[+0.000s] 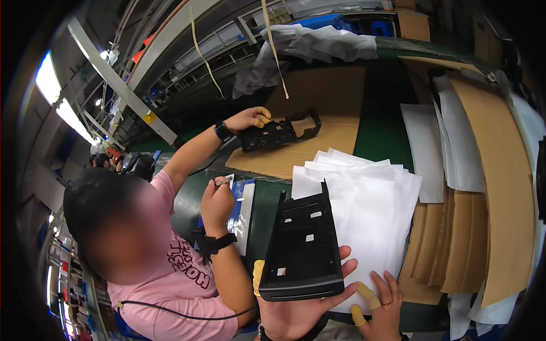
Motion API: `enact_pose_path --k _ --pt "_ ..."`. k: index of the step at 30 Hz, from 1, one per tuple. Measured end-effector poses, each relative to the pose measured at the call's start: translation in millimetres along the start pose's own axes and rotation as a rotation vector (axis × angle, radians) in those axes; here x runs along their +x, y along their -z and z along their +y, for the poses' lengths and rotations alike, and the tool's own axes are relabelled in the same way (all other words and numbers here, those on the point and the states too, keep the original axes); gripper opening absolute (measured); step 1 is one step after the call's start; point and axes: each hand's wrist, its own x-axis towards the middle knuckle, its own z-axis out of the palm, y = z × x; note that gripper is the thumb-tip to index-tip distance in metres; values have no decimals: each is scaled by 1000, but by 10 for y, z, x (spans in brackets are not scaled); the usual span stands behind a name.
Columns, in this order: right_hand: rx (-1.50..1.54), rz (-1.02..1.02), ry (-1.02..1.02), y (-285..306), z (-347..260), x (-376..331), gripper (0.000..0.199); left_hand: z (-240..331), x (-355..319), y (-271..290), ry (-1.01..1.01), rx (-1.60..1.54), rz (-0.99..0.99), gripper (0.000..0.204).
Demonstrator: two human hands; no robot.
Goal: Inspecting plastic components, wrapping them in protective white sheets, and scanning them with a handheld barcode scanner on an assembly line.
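Note:
A long black plastic housing (303, 250) with several small square cut-outs and two prongs at its far end lies tilted across my left hand (293, 312). My palm is beneath it, with the thumb, in a yellow finger cot, at its left side and the fingers past its right edge. To the right, my right hand (378, 310) rests at the near edge of a fanned stack of white sheets (369, 199). Its fingers are apart, it holds nothing, and two of them wear yellow finger cots.
At left, a co-worker in a pink shirt (187, 250) holds another black plastic frame (278, 133) over a cardboard sheet (330, 91) and a small tool (223, 181). Cardboard dividers (489, 136) with white sheets stand at right. A blue-and-white packet (243, 210) lies beyond my left hand.

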Motion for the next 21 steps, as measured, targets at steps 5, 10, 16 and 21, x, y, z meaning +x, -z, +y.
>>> enact_pose_path --k 5,10,16,21 --pt "-2 8 14 -14 14 -16 43 -31 67 -6 82 -28 -63 81" --pt "-7 -8 10 -31 34 -32 44 -41 62 44 102 51 -20 84" --pt "-14 -14 8 -31 41 -44 44 -85 58 45 134 48 -21 86" --pt "-27 -5 32 -42 66 -58 44 -106 48 62 145 70 -6 86"
